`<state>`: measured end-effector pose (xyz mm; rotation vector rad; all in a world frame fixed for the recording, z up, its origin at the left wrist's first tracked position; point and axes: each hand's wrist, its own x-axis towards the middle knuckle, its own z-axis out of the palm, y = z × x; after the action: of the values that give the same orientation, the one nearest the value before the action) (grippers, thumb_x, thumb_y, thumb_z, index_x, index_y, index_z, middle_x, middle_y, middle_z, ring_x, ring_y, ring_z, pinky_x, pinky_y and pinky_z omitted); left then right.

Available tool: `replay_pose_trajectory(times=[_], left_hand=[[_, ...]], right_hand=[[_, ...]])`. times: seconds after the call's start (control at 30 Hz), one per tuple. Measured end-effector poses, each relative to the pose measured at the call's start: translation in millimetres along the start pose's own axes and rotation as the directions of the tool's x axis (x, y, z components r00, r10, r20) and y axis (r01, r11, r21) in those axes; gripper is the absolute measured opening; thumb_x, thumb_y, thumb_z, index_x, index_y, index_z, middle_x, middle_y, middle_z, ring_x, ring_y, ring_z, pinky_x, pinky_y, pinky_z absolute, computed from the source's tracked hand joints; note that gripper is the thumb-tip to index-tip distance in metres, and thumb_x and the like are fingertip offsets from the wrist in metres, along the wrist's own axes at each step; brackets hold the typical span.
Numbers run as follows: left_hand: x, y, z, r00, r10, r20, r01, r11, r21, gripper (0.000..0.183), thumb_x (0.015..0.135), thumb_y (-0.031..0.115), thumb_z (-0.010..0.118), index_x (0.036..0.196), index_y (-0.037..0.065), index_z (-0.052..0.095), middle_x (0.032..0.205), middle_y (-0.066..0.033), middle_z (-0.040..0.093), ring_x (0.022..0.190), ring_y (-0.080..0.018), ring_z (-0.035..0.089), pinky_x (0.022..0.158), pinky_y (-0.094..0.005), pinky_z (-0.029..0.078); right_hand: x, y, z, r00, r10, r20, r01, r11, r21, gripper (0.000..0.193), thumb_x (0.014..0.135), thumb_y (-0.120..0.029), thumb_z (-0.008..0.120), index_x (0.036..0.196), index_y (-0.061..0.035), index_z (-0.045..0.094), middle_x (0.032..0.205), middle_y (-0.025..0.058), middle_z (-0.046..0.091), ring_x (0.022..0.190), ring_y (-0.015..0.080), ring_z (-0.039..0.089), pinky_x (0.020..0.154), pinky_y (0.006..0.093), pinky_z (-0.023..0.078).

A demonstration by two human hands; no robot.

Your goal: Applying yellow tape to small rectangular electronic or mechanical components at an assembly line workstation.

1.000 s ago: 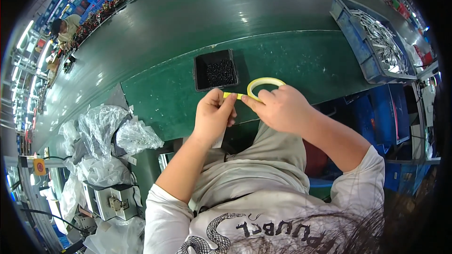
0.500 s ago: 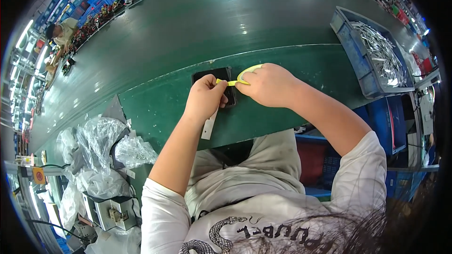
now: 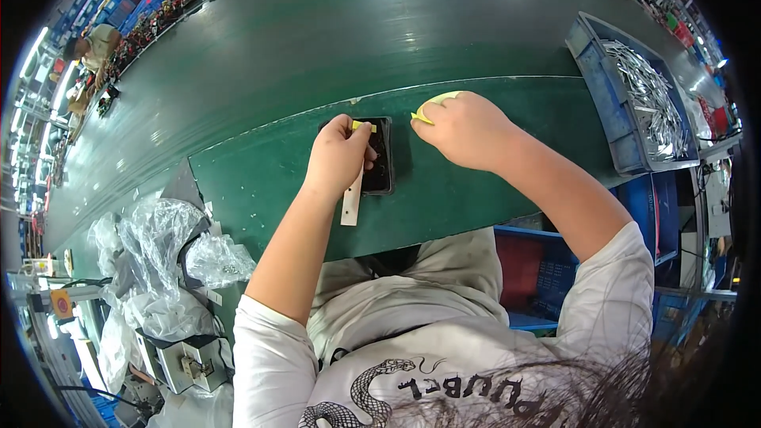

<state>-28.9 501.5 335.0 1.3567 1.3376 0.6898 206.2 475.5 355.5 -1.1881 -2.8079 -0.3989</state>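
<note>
My left hand (image 3: 339,157) is closed, thumb and forefinger pinching a short piece of yellow tape (image 3: 367,127). A pale flat strip with small holes (image 3: 349,208) sticks out below the same hand. Beneath and beside those fingers lies a black shallow tray (image 3: 384,170) on the green bench; what it contains is too dark to make out. My right hand (image 3: 469,133) is wrapped round a roll of yellow tape (image 3: 441,98), whose loose end shows at the fingertips. A gap separates the two hands, and no tape spans it.
A grey-blue bin (image 3: 609,115) full of shiny metal strips stands at the right. Clear plastic bags (image 3: 158,238) are heaped at the left, above a metal box-like part (image 3: 190,364). Another person (image 3: 99,46) sits at the far left. A blue crate (image 3: 535,321) stands below the bench edge.
The yellow tape stretched between my hands has parted, leaving a short piece in the left. My right hand has moved slightly right and away with the roll.
</note>
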Motion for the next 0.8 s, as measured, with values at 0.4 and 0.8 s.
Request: replay_pose_trajectory(times=[0.4,0.8], left_hand=[[-90,-29,-16,0.988,0.051,0.144,0.046,0.801,-0.597,0.018,0.109,0.027,0.044,0.103,0.012,0.05,0.076,-0.0093,0.062,0.062,-0.0181,0.06,0.06,-0.0309,0.052],[-176,-57,-9,0.854,0.431,0.291,-0.355,0.892,-0.279,0.022,0.099,0.013,0.062,0.097,0.006,0.041,0.074,-0.0052,0.055,0.057,-0.0092,0.046,0.052,-0.0247,0.039]], right_hand=[[-99,-50,34,0.979,0.205,-0.01,-0.202,0.969,0.142,0.037,0.083,-0.021,0.069,0.119,-0.0138,0.07,0.113,0.003,0.063,0.107,0.0219,0.058,0.094,0.04,0.043],[-83,-166,-43,0.875,0.394,-0.283,-0.15,0.774,0.615,0.041,0.076,-0.008,0.077,0.116,-0.0065,0.068,0.123,0.0122,0.062,0.109,0.0332,0.059,0.093,0.0432,0.046]])
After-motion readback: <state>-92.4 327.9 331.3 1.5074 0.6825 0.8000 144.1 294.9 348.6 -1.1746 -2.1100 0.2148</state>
